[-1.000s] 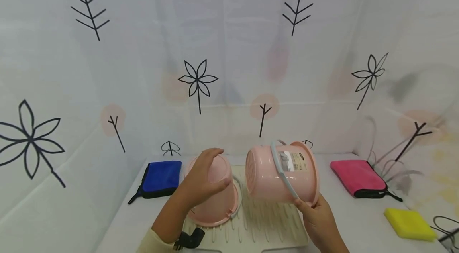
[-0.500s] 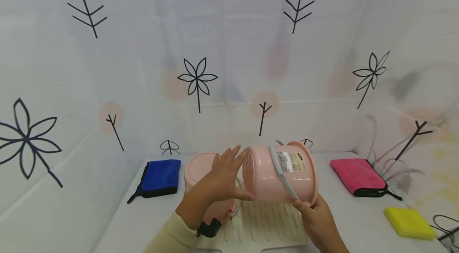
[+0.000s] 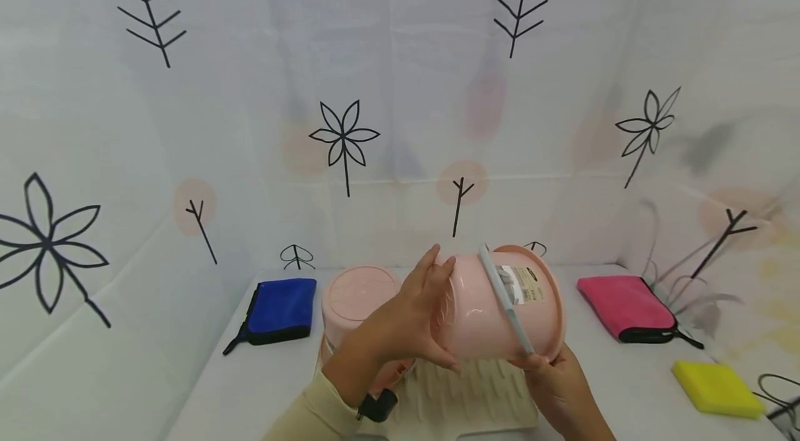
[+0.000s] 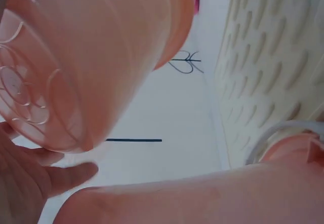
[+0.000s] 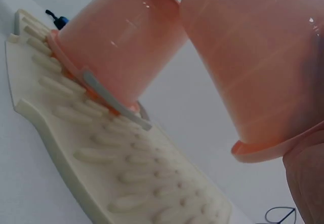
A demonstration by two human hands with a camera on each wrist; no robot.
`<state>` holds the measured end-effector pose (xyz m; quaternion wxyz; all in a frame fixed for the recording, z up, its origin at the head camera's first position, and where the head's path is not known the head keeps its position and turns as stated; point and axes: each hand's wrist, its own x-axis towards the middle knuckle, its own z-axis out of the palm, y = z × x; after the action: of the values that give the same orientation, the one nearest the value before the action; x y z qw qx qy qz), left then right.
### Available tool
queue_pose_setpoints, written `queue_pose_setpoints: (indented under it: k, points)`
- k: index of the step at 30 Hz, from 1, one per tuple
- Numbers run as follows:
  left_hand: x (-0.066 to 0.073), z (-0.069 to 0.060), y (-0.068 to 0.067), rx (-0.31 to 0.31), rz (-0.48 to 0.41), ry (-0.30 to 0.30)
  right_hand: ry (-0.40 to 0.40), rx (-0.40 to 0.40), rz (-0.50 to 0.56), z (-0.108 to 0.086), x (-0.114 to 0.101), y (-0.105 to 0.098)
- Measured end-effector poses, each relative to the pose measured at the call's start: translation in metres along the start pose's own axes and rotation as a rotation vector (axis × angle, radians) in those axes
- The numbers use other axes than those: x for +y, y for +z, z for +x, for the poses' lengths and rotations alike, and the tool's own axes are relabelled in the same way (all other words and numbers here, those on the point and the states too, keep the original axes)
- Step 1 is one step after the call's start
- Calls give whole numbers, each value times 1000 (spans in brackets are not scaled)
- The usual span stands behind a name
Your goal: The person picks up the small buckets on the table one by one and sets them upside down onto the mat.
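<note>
A pink bucket (image 3: 494, 305) with a grey handle and a printed label is held on its side in the air. My right hand (image 3: 562, 385) grips its rim from below; in the right wrist view, part of that hand (image 5: 309, 178) shows at the rim. My left hand (image 3: 409, 316) is at the base end, its fingers spread along the edge and its thumb apart below. The left wrist view shows this hand (image 4: 30, 176) beside the patterned base. A second pink bucket (image 3: 359, 295) stands upside down behind my left forearm, which hides part of it.
The second bucket rests on a cream ridged drying mat (image 3: 469, 399). A folded blue cloth (image 3: 279, 309) lies to the left. A pink cloth (image 3: 625, 309) and a yellow sponge (image 3: 717, 389) lie to the right. A patterned curtain (image 3: 400, 80) hangs behind the table.
My left hand has moved right, from in front of the upside-down bucket to the base of the held one. The held bucket has shifted slightly right and its handle has swung a little.
</note>
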<state>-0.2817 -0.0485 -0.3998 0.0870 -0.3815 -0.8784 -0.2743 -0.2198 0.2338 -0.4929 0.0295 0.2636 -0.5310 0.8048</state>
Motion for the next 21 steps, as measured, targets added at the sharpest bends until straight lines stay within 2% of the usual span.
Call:
queue_pose_setpoints:
  k: [4,9,12,16,18,21]
  points:
    - [1,-3,3,42,-32,34,-20,-33,-9,-1,-1,-3]
    - [1,-4,4,66,-40,76,19,3,-61,-2,-6,-3]
    - [3,-6,2,75,-49,76,56,25,-115,-3,-10,-3]
    - [4,-8,-4,100,-26,57,148,29,-216,-4,-13,-7]
    - [5,-9,-8,103,-8,38,190,-6,-269,-6,-15,-15]
    - [7,-9,-13,98,15,3,293,-54,-368,-7,-18,-28]
